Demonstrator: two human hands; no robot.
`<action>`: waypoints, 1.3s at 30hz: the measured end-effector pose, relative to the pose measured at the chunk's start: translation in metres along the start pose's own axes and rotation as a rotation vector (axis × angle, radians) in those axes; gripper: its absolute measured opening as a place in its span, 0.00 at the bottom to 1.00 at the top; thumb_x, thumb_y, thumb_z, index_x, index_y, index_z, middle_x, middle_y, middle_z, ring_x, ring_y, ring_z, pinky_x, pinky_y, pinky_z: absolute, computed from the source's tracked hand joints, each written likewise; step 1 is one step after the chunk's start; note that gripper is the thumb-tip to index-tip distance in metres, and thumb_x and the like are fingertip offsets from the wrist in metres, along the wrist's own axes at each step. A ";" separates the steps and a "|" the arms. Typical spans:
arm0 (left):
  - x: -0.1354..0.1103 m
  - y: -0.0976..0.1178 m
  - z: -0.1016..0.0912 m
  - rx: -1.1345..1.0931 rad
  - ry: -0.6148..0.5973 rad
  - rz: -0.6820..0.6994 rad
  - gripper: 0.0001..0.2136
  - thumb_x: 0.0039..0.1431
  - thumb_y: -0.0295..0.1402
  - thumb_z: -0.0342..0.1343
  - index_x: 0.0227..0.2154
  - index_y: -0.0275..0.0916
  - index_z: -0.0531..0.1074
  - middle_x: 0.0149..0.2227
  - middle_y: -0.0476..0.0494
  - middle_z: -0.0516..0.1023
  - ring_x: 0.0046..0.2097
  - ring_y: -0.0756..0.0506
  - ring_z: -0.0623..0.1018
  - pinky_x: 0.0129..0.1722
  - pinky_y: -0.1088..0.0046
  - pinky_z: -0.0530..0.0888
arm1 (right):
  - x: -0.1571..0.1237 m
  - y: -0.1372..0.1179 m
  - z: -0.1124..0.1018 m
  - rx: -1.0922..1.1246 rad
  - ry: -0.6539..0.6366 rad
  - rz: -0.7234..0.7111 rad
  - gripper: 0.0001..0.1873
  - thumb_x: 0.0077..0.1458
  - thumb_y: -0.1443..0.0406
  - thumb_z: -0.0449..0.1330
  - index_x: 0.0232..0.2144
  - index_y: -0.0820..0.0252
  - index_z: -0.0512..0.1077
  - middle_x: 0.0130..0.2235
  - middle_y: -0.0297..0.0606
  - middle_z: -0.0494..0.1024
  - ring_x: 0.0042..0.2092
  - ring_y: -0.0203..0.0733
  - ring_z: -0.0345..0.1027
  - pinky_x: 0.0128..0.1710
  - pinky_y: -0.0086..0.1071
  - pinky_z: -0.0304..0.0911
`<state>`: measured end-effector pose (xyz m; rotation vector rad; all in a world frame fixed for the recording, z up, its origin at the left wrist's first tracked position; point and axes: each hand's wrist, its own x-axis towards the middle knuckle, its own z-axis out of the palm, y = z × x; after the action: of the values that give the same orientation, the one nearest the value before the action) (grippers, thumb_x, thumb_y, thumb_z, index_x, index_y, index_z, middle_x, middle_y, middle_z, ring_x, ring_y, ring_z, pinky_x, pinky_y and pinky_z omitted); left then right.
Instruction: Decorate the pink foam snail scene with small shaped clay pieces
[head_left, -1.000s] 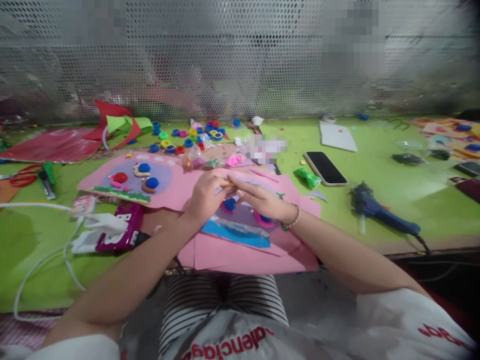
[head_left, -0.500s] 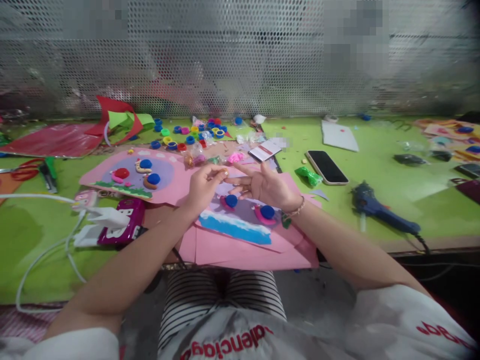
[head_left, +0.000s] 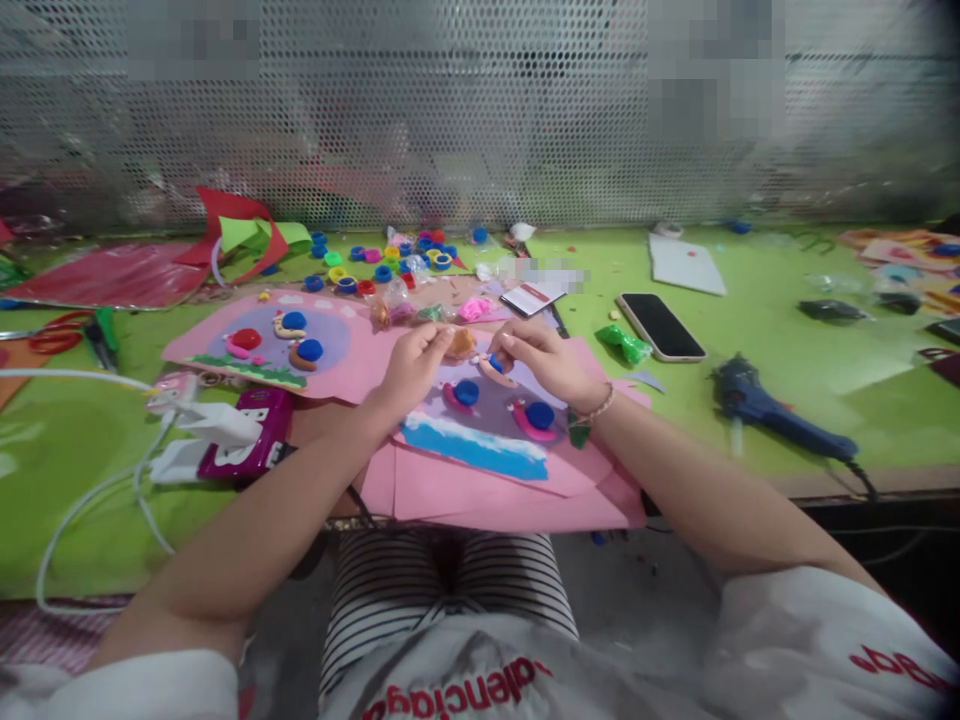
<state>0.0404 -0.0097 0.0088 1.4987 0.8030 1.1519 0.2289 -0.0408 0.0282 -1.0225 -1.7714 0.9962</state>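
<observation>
1. Fingers (head_left: 433, 338) of the left hand (head_left: 411, 372) are closed in a pinch on a small tan piece (head_left: 460, 344) at the centre of the frame, just above the pink foam sheet (head_left: 480, 500).
2. Beside them, the right hand (head_left: 551, 365) curls its fingers (head_left: 517, 345) down onto a blue-topped piece (head_left: 495, 366) at the upper edge of the purple panel (head_left: 499, 405); in this soft view it cannot be told whether they grip it or only press it.
3. Two blue caps (head_left: 466, 392) sit on the panel above a blue strip (head_left: 472, 447).
4. By the look of it, the step in hand is fitting small pieces onto the panel. The next move calls for lining the tan piece up against its neighbour and pressing it flat without shifting the caps.
5. A second foam picture (head_left: 262, 345) lies left of centre and loose coloured rings (head_left: 375, 272) at upper centre. A phone (head_left: 661, 326) and a glue gun (head_left: 780, 425) lie to the right on the green desk (head_left: 787, 340).
</observation>
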 end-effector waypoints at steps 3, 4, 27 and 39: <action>-0.003 0.000 0.001 0.026 -0.034 0.025 0.17 0.58 0.46 0.49 0.34 0.36 0.72 0.33 0.42 0.78 0.34 0.47 0.78 0.35 0.71 0.76 | -0.001 -0.005 0.000 -0.205 0.025 -0.050 0.22 0.55 0.48 0.52 0.24 0.60 0.64 0.22 0.32 0.66 0.25 0.32 0.58 0.25 0.27 0.56; -0.004 0.002 0.002 0.057 -0.041 0.041 0.17 0.58 0.46 0.50 0.33 0.36 0.73 0.33 0.42 0.78 0.34 0.48 0.78 0.35 0.72 0.76 | -0.001 -0.006 0.001 -0.263 0.022 -0.078 0.22 0.56 0.48 0.51 0.23 0.61 0.63 0.22 0.33 0.66 0.25 0.32 0.58 0.26 0.27 0.56; -0.002 0.003 0.002 0.078 -0.189 0.051 0.09 0.54 0.36 0.57 0.29 0.33 0.72 0.25 0.46 0.76 0.26 0.52 0.75 0.28 0.76 0.73 | -0.002 -0.002 0.001 -0.433 -0.182 -0.172 0.23 0.62 0.54 0.45 0.22 0.61 0.64 0.22 0.33 0.66 0.25 0.31 0.56 0.28 0.27 0.55; 0.001 0.004 0.000 0.062 -0.154 -0.041 0.13 0.48 0.39 0.62 0.20 0.34 0.68 0.19 0.49 0.73 0.19 0.56 0.69 0.19 0.80 0.64 | -0.002 0.003 0.000 -0.387 -0.227 -0.146 0.24 0.61 0.52 0.45 0.25 0.63 0.68 0.22 0.34 0.68 0.25 0.31 0.59 0.27 0.26 0.57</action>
<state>0.0406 -0.0098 0.0134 1.5936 0.7665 0.9765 0.2307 -0.0414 0.0246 -1.0228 -2.2531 0.7145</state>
